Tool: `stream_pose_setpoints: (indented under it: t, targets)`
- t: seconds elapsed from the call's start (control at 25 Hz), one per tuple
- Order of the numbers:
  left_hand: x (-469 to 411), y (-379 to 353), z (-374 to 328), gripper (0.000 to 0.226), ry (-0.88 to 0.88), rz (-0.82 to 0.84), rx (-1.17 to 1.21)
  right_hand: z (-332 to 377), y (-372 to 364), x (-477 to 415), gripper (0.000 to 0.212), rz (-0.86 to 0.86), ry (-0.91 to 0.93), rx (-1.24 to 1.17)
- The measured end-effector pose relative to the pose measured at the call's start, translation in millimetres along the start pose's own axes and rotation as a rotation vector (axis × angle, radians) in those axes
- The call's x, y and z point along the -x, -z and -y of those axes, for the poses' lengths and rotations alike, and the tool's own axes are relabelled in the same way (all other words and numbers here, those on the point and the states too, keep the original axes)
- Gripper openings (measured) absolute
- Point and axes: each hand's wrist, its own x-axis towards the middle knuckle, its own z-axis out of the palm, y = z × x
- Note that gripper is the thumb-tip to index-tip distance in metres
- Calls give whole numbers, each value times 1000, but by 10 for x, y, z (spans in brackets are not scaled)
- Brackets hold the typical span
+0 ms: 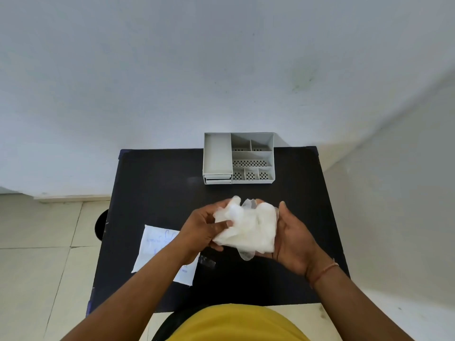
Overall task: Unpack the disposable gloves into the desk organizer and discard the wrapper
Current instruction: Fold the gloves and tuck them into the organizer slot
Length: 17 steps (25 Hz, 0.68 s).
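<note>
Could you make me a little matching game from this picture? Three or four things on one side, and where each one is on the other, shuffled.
Things:
1. gloves
2. wrapper
3. desk organizer
4. bracelet

Places:
A. at the far edge of the black table
B. on the right wrist
C. bunched between the left hand and right hand
D. flat on the table, partly under the left forearm

Pairs: 1-C, 2-D, 3-A, 4-B

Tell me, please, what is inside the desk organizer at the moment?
Nothing that can be seen: the desk organizer shows only bare compartment floors, some perforated. Its small front drawers are shut, so their contents are hidden. The gloves are bunched between the left hand and right hand.
</note>
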Motion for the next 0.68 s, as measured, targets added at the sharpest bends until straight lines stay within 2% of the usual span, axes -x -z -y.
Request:
stream_pose_setpoints:
  t: [0.08,0.12,0.2,0.24,0.28,0.36,0.4,0.44,0.56,0.68]
  targets:
    - [24,12,-57,24,-8,29,0,-87,-60,-33,57,-46,94,207]
    - [34,24,-87,27,-5,62,-7,-119,-110,-46,46,-46,169,347]
    - [31,89,-153,51,37,126,-4,-155,-227,-49,23,-105,331,566]
    - [22,137,-187,57,41,138,14,-162,-283,-53,22,-121,373,597]
    - [11,184,-204,55,19,146,33,-166,-326,-64,32,-118,398,592]
    - [1,268,-227,32,-63,139,32,-178,-396,-103,56,-126,426,516]
    - [-1,309,-230,20,-96,124,16,-191,-424,-124,62,-142,417,450]
    - [-14,350,-224,16,-116,113,8,-215,-441,-150,60,-144,381,370]
    - [-45,482,-277,31,-133,123,69,-360,-456,-160,48,-37,251,214]
    - [-69,618,-289,48,-175,133,105,-512,-544,-106,42,40,275,303]
